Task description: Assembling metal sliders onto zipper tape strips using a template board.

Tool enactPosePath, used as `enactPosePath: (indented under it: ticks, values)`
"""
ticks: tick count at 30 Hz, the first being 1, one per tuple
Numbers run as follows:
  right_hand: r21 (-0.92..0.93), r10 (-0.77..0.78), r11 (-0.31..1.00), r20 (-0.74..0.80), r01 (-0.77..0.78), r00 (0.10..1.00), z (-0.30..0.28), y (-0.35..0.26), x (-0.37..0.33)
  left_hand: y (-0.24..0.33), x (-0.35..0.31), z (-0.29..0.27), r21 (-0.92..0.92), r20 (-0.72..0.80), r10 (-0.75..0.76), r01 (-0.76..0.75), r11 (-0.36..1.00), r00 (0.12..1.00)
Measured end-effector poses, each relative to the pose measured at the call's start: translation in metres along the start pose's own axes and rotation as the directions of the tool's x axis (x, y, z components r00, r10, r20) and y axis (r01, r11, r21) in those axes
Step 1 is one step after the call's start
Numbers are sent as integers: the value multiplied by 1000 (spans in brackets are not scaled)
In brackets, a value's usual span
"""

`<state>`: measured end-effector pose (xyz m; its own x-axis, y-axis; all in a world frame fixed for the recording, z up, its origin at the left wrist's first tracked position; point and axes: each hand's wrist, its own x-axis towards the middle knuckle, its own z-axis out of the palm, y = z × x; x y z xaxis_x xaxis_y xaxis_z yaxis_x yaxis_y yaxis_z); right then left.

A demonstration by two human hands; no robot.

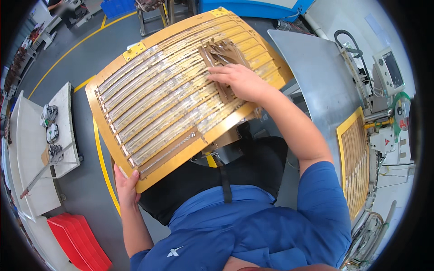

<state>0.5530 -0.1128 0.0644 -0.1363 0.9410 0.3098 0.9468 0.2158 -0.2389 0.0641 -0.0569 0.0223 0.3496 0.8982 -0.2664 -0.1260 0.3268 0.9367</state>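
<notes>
A large golden panel (101, 101) with rows of long slots lies tilted across my lap. My left hand (126, 184) grips its near left corner, thumb on top and fingers underneath. Whitish and silvery strips or residue line many slots. On the panel's right half lies a loose heap of thin brown strips (233, 53). My right hand (239, 82) rests palm down over the near side of this heap, fingers stretched out to the left and touching the strips. The right thumb is hidden.
To the right stands a grey metal table (312, 67) with a second slotted golden panel (342, 149) and a machine with a control box (389, 67). At left are a white cart (63, 108) holding coiled items and red stacked bins (79, 239). A blue machine (257, 8) stands ahead.
</notes>
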Motion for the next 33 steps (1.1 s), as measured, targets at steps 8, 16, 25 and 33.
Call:
enactPosePath:
  ticks: [8,16,25,33]
  values:
    - [-43,-35,998,76,38,996,-15,-11,4,10,6,-19,70,38,-38,35,997,999]
    - [577,-88,815,212,-53,973,-22,-121,22,31,-8,-4,760,20,484,-327,561,875]
    - [793,-256,558,445,-244,858,11,-206,46,53,-30,8,585,580,624,-801,128,523]
    - [507,208,694,538,-511,817,31,-173,40,41,-5,0,829,26,365,-224,512,930]
